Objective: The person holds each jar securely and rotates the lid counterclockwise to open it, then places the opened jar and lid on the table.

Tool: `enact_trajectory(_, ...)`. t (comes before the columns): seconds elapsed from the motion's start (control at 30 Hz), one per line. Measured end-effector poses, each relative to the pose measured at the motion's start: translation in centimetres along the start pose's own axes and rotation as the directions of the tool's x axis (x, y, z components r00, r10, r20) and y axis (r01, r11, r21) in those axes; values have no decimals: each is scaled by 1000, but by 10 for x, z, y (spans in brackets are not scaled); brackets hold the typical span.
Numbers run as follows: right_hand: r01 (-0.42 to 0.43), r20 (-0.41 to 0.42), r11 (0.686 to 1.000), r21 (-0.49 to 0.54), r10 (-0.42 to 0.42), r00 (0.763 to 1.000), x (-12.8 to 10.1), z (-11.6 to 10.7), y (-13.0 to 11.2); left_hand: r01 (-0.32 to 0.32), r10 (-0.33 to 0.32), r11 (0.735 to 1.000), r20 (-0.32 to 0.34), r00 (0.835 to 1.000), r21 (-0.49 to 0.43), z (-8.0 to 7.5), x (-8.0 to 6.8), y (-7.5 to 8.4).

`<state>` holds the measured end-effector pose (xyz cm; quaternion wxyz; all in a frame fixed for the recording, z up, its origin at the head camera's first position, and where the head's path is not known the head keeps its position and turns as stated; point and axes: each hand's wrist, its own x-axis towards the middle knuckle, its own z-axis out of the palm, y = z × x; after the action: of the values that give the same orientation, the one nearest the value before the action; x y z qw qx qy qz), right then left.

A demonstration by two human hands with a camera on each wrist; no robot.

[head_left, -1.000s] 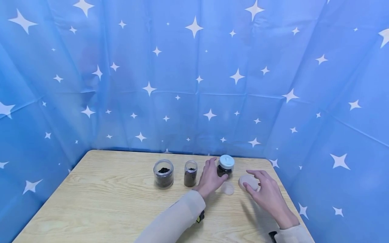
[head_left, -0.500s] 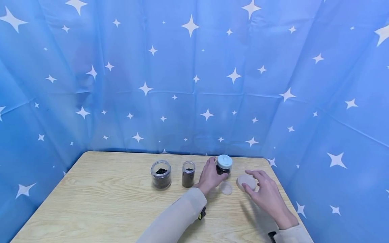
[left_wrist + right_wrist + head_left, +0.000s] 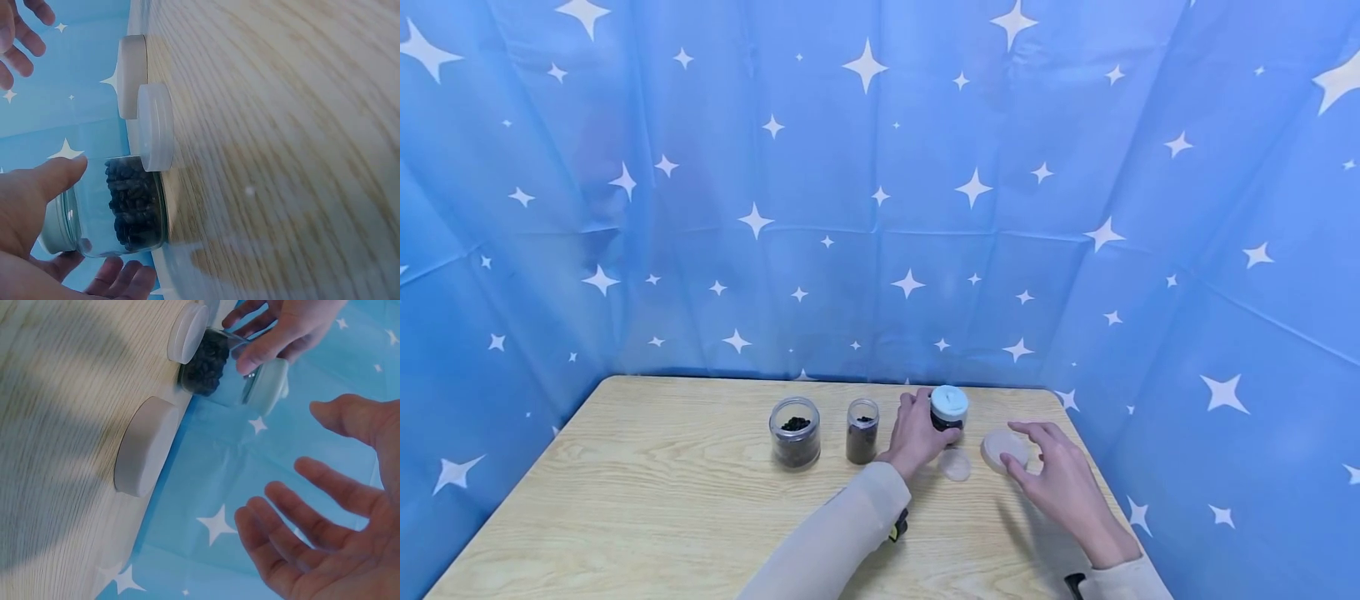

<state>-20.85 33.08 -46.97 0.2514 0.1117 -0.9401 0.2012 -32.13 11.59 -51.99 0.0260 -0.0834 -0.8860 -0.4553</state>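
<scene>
Head view: no writing or brand can be read on anything. On the wood-grain table [image 3: 647, 492], the left hand [image 3: 916, 433] curls round a clear capped jar [image 3: 948, 411] of dark beans near the far edge. The right hand [image 3: 1052, 475] hovers, fingers spread, over a round beige lid [image 3: 1002, 448].

Left wrist view: thumb [image 3: 53, 178] and fingers wrap the smooth jar [image 3: 119, 209]; a translucent lid [image 3: 155, 127] lies just beside it.

Right wrist view: the released palm [image 3: 331, 550] holds nothing above the thick disc-shaped lid [image 3: 145, 447].

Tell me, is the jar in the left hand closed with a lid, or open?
Closed. A pale lid sits on the jar that the left hand grips.
</scene>
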Motion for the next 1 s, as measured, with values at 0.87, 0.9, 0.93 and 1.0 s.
enact_trajectory(0.87, 76, -52, 997, 26, -75, 996, 8, 3, -17, -44, 44, 999, 3, 999, -31, -12, -3, -8)
enact_trajectory(0.9, 79, -59, 996, 27, -78, 995, 8, 3, -18, -50, 50, 998, 0, 999, -30, -13, -4, -8)
enact_trajectory(0.93, 84, -66, 996, 29, -82, 994, 8, 3, -18, -61, 61, 998, -5, 998, -29, -14, -5, -8)
enact_trajectory(1.0, 92, -78, 995, 32, -89, 993, 8, 3, -20, -77, 77, 997, -3, 997, -30, -16, -7, -7)
